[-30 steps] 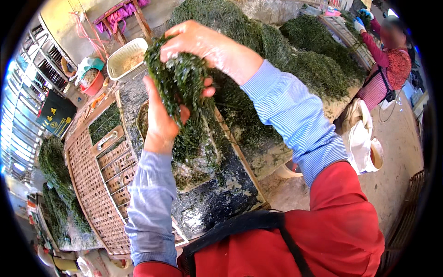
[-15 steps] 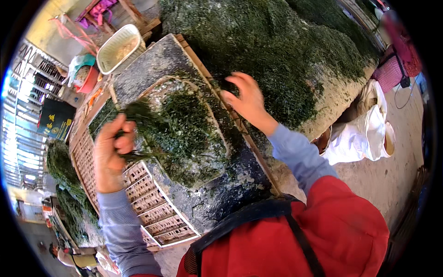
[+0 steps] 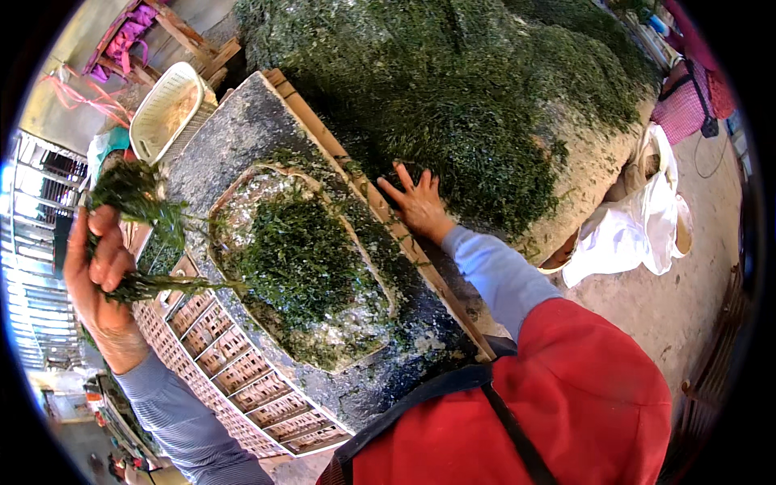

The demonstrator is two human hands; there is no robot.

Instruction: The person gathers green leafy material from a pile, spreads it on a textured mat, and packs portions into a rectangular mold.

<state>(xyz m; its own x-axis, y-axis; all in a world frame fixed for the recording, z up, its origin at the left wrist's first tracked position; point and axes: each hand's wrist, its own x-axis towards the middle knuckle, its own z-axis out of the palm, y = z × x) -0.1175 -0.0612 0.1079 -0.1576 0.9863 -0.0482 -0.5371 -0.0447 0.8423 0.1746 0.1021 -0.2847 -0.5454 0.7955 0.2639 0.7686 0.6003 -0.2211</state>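
Out at the left, my left hand (image 3: 103, 267) is closed round a bunch of dark green seaweed (image 3: 139, 194), with strands hanging from both sides of it. My right hand (image 3: 422, 202), fingers spread and empty, is at the near edge of a large heap of green seaweed (image 3: 453, 97); whether its fingertips touch the heap I cannot tell. Between the hands, a smaller pile of seaweed (image 3: 303, 259) lies inside a rounded frame (image 3: 380, 279) on a dark, speckled board (image 3: 234, 121).
A wooden strip (image 3: 356, 178) edges the board on the heap side. Slatted baskets (image 3: 242, 380) stand below its left side, and a white plastic basket (image 3: 168, 113) is beyond its far corner. A white sack (image 3: 638, 218) lies on the floor at right.
My left hand has moved away from the pile to the left, carrying the seaweed. My right hand has shifted slightly toward me, its fingers more spread. The view has turned a little.
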